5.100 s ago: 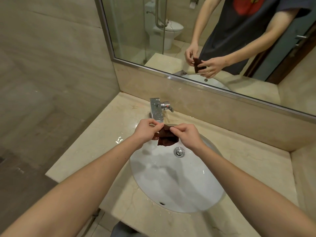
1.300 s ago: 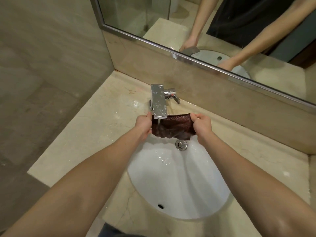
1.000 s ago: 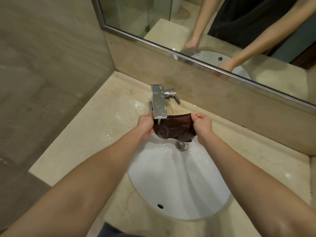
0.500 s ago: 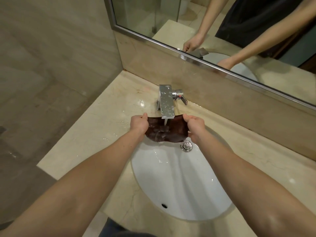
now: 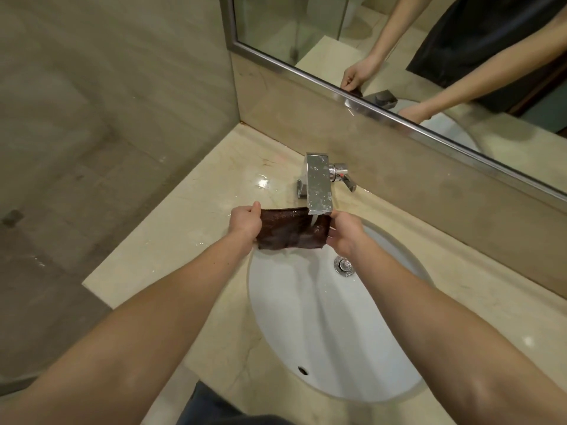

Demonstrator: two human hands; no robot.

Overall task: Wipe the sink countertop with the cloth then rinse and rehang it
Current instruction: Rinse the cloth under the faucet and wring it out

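Left hand (image 5: pixel 245 223): fingers closed, pinching the left edge of the cloth (image 5: pixel 291 230) at its upper corner. Right hand (image 5: pixel 345 234): fingers closed on the right edge of the same cloth.

Cloth: dark brown, wet, stretched flat between the two hands, top edge taut, bottom edge hanging loose over the back rim of the sink (image 5: pixel 322 332). It sits directly beneath the tap (image 5: pixel 319 184); a thin stream of water (image 5: pixel 313 220) lands on its right half.

Tap: square chrome spout, spotted with droplets, lever (image 5: pixel 345 177) at its right side, mounted behind the sink close to the rear wall strip.

Sink: white oval bowl, set into the countertop (image 5: pixel 184 240); drain plug (image 5: pixel 345 265) just below the right hand; overflow hole (image 5: pixel 302 370) at the near edge. The bowl below the cloth is open.

Countertop: beige marble, wet patches and glare left of the tap; broad bare stretch to the left of the sink, ending at a straight edge above the floor; narrower strip right of the bowl.

Mirror (image 5: pixel 399 41): metal-framed, above the rear wall strip, reflecting both forearms.
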